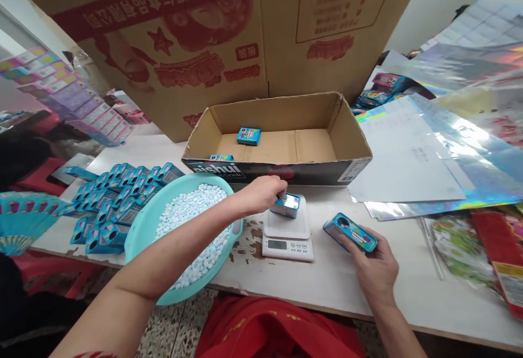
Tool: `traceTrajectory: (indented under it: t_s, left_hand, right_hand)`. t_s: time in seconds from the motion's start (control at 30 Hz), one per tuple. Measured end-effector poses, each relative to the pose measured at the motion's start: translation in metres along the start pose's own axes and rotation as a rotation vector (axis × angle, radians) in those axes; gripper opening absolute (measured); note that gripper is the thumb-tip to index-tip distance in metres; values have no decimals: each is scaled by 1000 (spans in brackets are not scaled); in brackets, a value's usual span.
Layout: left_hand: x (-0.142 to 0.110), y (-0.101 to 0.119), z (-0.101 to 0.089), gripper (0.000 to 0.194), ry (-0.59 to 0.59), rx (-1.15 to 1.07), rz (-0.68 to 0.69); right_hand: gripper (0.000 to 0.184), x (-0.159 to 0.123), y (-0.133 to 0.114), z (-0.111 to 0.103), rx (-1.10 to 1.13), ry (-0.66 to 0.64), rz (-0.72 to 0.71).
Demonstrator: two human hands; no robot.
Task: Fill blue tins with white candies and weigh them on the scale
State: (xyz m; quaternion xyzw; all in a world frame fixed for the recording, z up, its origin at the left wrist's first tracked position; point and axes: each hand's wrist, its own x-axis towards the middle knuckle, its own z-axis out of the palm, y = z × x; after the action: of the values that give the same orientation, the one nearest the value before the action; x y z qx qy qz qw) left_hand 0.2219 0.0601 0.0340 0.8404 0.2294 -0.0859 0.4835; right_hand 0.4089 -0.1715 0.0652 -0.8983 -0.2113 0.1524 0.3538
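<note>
My left hand (265, 190) reaches across to a white digital scale (305, 250). Its fingers are pinched together at the left end of a small blue tin (290, 204) lying on the weighing plate; whatever they hold is hidden. In my right hand (378, 268), over the table to the right of the scale, a second blue tin (354, 234) is gripped, tilted, with a dark round opening at one end. Below my left forearm stands a turquoise basin (141, 238) of small pale tablets (192, 205).
Behind the scale sits a low open carton (281, 171) with two blue packs inside. Rows of blue tins (122, 189) stand left of the basin. A large cardboard box (286, 69) rises at the back. Shiny sheets (408, 156) and plastic packets (461, 249) lie on the right.
</note>
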Motion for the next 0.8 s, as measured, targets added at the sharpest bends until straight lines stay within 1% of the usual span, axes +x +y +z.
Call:
traceTrajectory:
  t_s: [0.13,0.27,0.33,0.4,0.47,0.57,0.67,0.73,0.8]
  left_hand:
    - [-3,0,1,17,42,9,9]
    - [-4,3,-5,15,76,-50,6]
    - [-7,3,-12,14,132,-116,-15]
    - [-15,2,-21,12,225,-194,-53]
    - [-29,-3,-30,11,311,-252,-94]
    - [-57,-16,-36,12,350,-303,-175]
    - [-91,-35,-29,20,287,-347,-308]
    - [-112,-50,-18,27,224,-355,-390]
    - [-130,-65,-3,33,181,-301,-471]
  right_hand:
    - [55,1,-1,0,-13,-6,-3]
    - [56,2,4,-1,-56,-9,-8]
    - [55,2,5,-1,-55,-9,-15]
    - [55,2,6,-2,-44,-4,-19]
    - [56,2,5,-2,-35,-1,-25]
    - [55,3,3,-1,-22,-8,-33]
    - [54,3,2,0,-15,-5,-38]
    - [55,3,0,0,-16,-3,-30]
    - [56,3,-1,0,-13,-7,-18]
